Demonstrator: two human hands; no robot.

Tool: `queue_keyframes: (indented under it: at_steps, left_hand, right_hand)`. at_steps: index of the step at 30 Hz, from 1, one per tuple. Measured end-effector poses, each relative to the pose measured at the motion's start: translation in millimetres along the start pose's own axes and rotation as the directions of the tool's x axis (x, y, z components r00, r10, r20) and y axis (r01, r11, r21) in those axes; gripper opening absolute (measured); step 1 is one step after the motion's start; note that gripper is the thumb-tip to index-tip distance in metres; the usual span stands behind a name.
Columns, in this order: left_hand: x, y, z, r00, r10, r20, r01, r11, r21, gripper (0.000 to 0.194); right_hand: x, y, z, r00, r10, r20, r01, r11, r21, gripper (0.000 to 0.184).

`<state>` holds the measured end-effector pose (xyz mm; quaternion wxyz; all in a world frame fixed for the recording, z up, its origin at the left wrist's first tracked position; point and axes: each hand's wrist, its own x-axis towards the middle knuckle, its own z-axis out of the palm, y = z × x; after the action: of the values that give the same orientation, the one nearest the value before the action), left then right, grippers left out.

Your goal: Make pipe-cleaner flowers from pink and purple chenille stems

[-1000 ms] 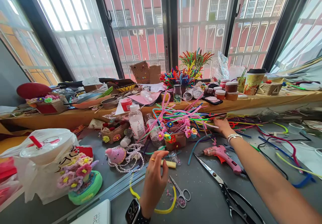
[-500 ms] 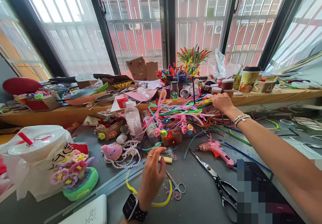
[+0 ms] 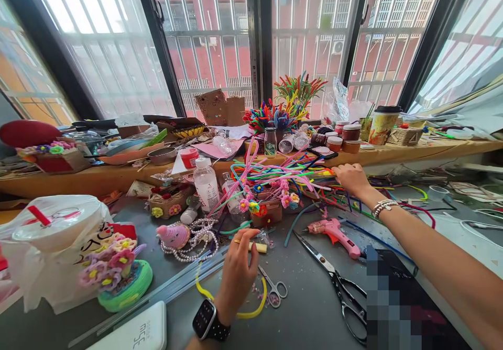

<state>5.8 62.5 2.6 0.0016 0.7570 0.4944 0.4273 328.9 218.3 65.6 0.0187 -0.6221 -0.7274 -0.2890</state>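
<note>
My right hand (image 3: 352,180) is at the right end of a heap of coloured pipe cleaners (image 3: 291,174), its fingers pinched on pipe cleaners there. A red pipe cleaner (image 3: 426,211) curves out to the right beyond my wrist. Near the table's front, my left hand (image 3: 240,266) hovers or rests with bent fingers, thumb apart, nothing visible between them. A yellow pipe cleaner (image 3: 253,314) bends around beneath that wrist. Small scissors (image 3: 277,290) lie to the right of it, and a pale yellow stick (image 3: 259,247) shows just behind its fingertips.
Large scissors (image 3: 334,274), a pink glue gun (image 3: 334,234) and a dark phone (image 3: 408,292) lie at the right. Left are a white power bank (image 3: 133,331), a bagged cup (image 3: 58,229) and a pipe-cleaner flower pot (image 3: 128,287). Bottles (image 3: 205,185) stand before a crowded ledge (image 3: 118,174).
My right hand has come down and slightly right from the ledge edge to the heap's right end. The red pipe cleaner now shows right of my wrist. My left hand stays put.
</note>
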Motion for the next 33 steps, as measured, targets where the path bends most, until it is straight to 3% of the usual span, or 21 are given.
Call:
queue_keyframes:
  at_steps: [14, 18, 24, 27, 33]
  left_hand:
    - [-1.6, 1.0, -0.8, 1.0, -0.012, 0.004, 0.011, 0.999, 0.03, 0.027]
    - [-0.9, 2.0, -0.5, 1.0, 0.003, 0.007, -0.003, 0.999, 0.041, 0.027]
    - [0.1, 2.0, -0.4, 1.0, 0.006, -0.005, -0.006, 1.0, 0.022, 0.028]
    - [-0.1, 1.3, 0.1, 1.0, 0.006, 0.006, -0.006, 1.0, 0.008, 0.028]
    - [-0.9, 2.7, 0.0, 1.0, 0.005, 0.016, -0.005, 1.0, -0.019, 0.028]
  right_hand:
    - [-42.5, -3.4, 47.7, 0.973, 0.069, 0.222, -0.091, 0.991, 0.094, 0.027]
    - [-40.1, -0.6, 49.7, 0.964, 0.073, 0.257, -0.115, 0.982, 0.152, 0.027]
    - [-26.2, 18.6, 38.0, 0.951, 0.131, 0.28, -0.22, 0.924, 0.314, 0.045]
    - [-24.6, 35.3, 33.3, 0.924, 0.173, 0.342, -0.308, 0.866, 0.394, 0.039]
    - [-36.7, 69.7, 32.6, 0.826, 0.163, 0.54, -0.447, 0.773, 0.449, 0.024]
